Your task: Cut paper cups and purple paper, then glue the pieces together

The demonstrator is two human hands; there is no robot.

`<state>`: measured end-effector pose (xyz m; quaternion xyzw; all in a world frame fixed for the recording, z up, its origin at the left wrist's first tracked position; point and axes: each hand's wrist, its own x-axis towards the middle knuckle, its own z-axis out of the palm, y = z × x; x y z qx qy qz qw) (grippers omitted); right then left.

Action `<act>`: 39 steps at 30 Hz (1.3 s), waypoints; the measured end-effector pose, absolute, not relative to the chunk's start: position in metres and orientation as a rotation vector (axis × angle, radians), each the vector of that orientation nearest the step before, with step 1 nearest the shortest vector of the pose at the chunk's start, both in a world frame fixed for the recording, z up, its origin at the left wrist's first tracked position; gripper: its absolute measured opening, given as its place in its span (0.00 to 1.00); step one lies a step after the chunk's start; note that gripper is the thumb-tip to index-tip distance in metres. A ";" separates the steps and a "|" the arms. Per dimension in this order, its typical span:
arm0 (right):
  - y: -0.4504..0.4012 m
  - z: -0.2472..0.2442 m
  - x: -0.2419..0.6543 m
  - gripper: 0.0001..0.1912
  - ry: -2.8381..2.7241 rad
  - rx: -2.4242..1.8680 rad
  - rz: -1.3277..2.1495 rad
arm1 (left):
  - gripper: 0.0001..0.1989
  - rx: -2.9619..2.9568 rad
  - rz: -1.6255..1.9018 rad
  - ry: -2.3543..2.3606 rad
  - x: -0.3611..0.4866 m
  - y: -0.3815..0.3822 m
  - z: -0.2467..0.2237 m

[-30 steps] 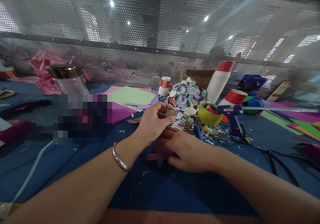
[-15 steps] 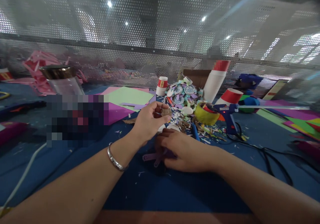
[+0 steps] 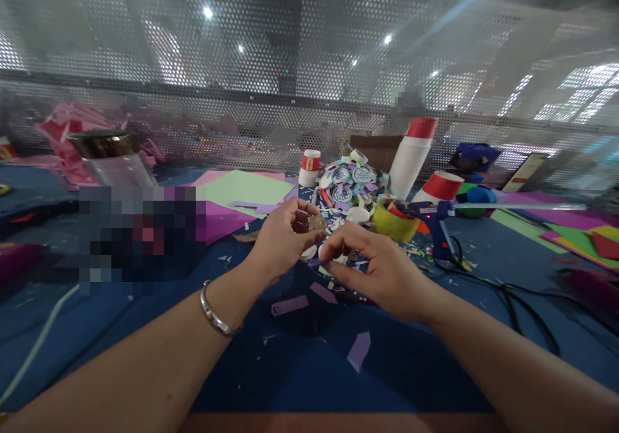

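My left hand [image 3: 283,236], with a silver bangle at the wrist, is closed on a small brownish, partly see-through object [image 3: 316,222]; its exact kind is unclear. Just right of it, my right hand [image 3: 365,259] pinches a small purple paper strip [image 3: 316,262] between thumb and fingers. Below the hands, several purple paper pieces [image 3: 290,305] lie on the blue tabletop [image 3: 271,375]. One purple piece [image 3: 359,350] rests closer to the front edge. A white disc [image 3: 308,253] is partly hidden behind my hands.
Paper scraps surround a heap of decorated discs [image 3: 351,178]. A yellow tape roll [image 3: 396,221] and blue glue gun [image 3: 435,223] with a black cord stand right. Stacked cups [image 3: 413,162] rise behind. Coloured sheets [image 3: 246,191] and a gold-lidded jar [image 3: 116,159] are left.
My right hand has lifted off the purple pieces, which now lie apart on the tabletop, and has come up beside my left hand with one strip. The left hand keeps its hold.
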<state>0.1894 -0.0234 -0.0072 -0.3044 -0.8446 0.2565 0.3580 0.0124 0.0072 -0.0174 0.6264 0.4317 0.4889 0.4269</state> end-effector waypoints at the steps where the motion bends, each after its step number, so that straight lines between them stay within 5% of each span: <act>1: -0.021 -0.007 0.191 0.02 -2.085 -0.812 0.718 | 0.18 1.567 1.219 1.070 0.013 0.007 -0.018; 13: 0.001 -0.018 0.191 0.12 -1.248 -0.861 1.187 | 0.13 1.796 1.241 1.089 0.019 -0.002 -0.020; 39: -0.006 -0.022 0.180 0.14 -1.180 -0.845 1.350 | 0.21 1.791 1.265 1.078 0.030 -0.011 -0.024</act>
